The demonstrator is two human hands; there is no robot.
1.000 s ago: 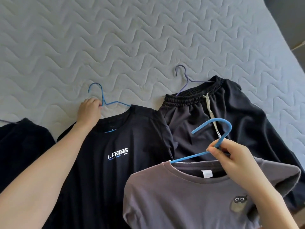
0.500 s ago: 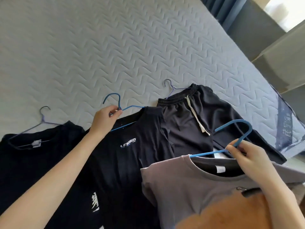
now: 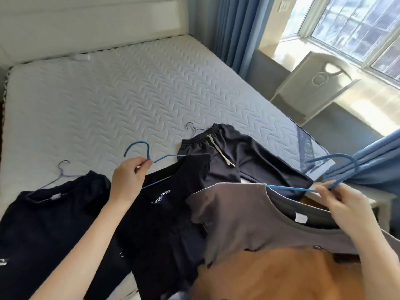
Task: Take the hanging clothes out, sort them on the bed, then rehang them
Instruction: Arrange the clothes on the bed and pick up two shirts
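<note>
My left hand [image 3: 127,179] pinches the neck of a blue hanger [image 3: 138,149] that carries a black T-shirt with a white logo [image 3: 164,204], lifted partly off the bed. My right hand [image 3: 344,202] grips the neck of another blue hanger [image 3: 337,167] holding a grey T-shirt [image 3: 249,215], raised off the mattress. Another black shirt [image 3: 43,224] lies at the left on a thin purple hanger [image 3: 62,172]. Dark drawstring trousers [image 3: 238,156] lie beyond on the bed, a hanger hook [image 3: 191,127] poking out at their waistband.
The quilted grey mattress [image 3: 112,100] stretches away to a white headboard [image 3: 86,24]. Blue curtains [image 3: 236,33] and a sunlit window [image 3: 355,29] are at the right, with a white unit [image 3: 311,83] beneath it. Brown floor [image 3: 270,276] shows below the grey shirt.
Both hands have raised their hangers and shirts off the bed. My view has tilted up and pulled back, revealing the headboard, curtains and window.
</note>
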